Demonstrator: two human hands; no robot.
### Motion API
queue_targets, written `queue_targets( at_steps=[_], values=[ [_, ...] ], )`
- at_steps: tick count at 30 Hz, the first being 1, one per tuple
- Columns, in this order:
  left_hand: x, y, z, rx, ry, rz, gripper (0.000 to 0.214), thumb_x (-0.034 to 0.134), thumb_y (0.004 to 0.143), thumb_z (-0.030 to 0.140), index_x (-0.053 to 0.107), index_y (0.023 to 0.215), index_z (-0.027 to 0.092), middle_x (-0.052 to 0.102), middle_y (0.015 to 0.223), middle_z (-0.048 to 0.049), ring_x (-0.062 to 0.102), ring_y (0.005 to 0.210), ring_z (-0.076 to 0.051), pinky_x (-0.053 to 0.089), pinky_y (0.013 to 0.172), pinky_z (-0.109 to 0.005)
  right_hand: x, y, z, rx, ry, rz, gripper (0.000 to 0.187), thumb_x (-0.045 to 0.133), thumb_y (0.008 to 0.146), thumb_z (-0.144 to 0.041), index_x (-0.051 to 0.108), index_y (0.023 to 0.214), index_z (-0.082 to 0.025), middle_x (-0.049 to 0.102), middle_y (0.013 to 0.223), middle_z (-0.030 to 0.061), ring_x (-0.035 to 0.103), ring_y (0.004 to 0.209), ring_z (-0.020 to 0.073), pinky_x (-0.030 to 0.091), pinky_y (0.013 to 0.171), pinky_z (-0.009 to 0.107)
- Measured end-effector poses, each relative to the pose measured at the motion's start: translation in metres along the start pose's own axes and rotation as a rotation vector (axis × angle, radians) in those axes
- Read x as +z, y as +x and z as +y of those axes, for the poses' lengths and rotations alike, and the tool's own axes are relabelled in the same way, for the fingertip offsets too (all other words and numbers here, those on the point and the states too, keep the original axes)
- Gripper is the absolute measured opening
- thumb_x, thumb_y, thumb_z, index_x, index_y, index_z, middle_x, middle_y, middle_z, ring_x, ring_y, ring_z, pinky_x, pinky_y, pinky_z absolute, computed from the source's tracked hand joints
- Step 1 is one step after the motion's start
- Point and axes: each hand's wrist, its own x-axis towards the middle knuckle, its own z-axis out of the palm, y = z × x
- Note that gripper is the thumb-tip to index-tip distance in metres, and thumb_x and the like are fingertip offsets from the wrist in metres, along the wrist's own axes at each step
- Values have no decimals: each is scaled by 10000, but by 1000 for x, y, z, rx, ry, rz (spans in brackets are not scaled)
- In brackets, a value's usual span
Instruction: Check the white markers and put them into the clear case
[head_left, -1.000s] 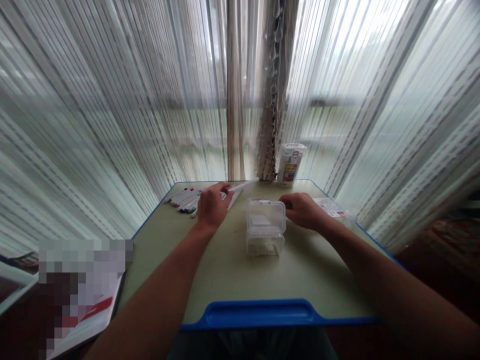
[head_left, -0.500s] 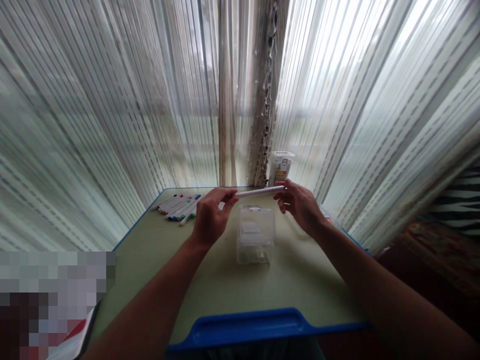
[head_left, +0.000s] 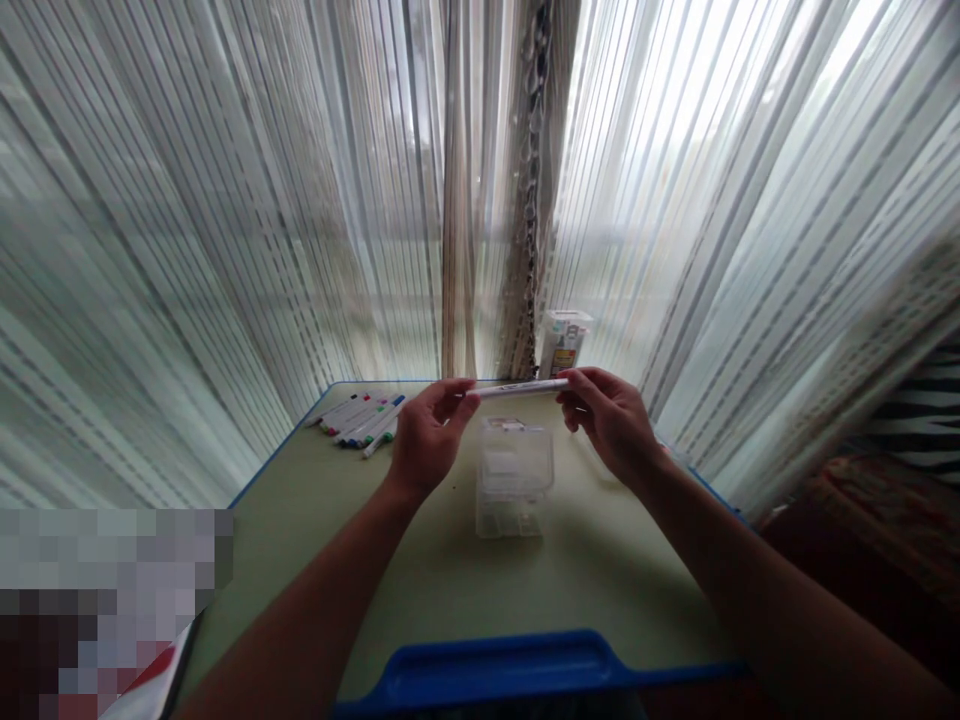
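Observation:
A white marker [head_left: 519, 388] is held level above the far half of the table, one end in each hand. My left hand [head_left: 435, 430] pinches its left end between thumb and fingers. At the other end, my right hand [head_left: 611, 415] grips it with thumb and forefinger, the other fingers curled below. Under the marker stands a clear plastic box [head_left: 514, 480] with its lid raised. Several white markers with coloured ends [head_left: 358, 420] lie in a loose pile left of my left hand.
The pale green table [head_left: 442, 590] has a blue rim with a moulded blue tray [head_left: 502, 655] at the front. A clear container [head_left: 566, 340] with a label stands at the back. Another clear item lies partly behind my right hand. Striped curtains hang behind the table.
The whole view has shifted slightly, with table and hands a little lower. Both hands keep their hold on the marker, and printing on its barrel now shows more clearly.

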Motion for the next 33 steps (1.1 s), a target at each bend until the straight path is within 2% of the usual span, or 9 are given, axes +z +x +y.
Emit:
queue_targets(
  at_steps=[4, 12, 16, 22, 27, 33],
  values=[
    [-1, 2, 3, -82, -81, -11, 326, 681, 842, 405, 715, 1003, 123, 692, 747, -34, 634, 625, -122, 532, 633, -255, 3, -4, 0, -9, -6, -44, 245, 788, 771, -391, 713, 836, -168, 668, 677, 12, 532, 462, 85, 398, 403, 216],
    [-5, 4, 14, -163, -74, 60, 287, 648, 852, 384, 694, 979, 130, 606, 638, 8, 550, 541, -100, 419, 472, -199, 5, 11, -7, 25, -90, -146, 260, 799, 760, -383, 717, 865, -160, 690, 717, 27, 563, 496, 95, 426, 428, 223],
    [-5, 5, 8, -162, -56, 44, 237, 655, 823, 345, 695, 915, 131, 594, 608, 18, 527, 526, -96, 396, 469, -199, -2, 9, 1, 44, -125, -157, 283, 817, 732, -388, 713, 860, -157, 667, 683, 15, 550, 489, 98, 421, 425, 229],
    [2, 2, -1, -154, -39, 5, 265, 766, 729, 359, 673, 831, 132, 607, 633, 22, 517, 530, -83, 400, 497, -199, -11, -11, 12, 4, -250, -147, 283, 804, 749, -393, 697, 870, -161, 603, 578, -19, 524, 478, 100, 422, 438, 230],
    [11, -2, 2, -184, -116, -38, 284, 805, 700, 335, 670, 853, 138, 689, 722, -14, 624, 636, -112, 472, 582, -214, -17, -17, 11, -11, -309, -106, 298, 818, 730, -403, 669, 835, -167, 578, 563, -33, 491, 439, 88, 381, 392, 216],
    [16, -6, 8, -246, -107, -21, 279, 780, 725, 347, 708, 885, 129, 712, 743, -35, 631, 630, -121, 474, 560, -220, -19, -15, 13, -15, -257, -102, 293, 798, 751, -414, 646, 807, -171, 573, 537, -37, 493, 411, 89, 386, 372, 214]
  ],
)
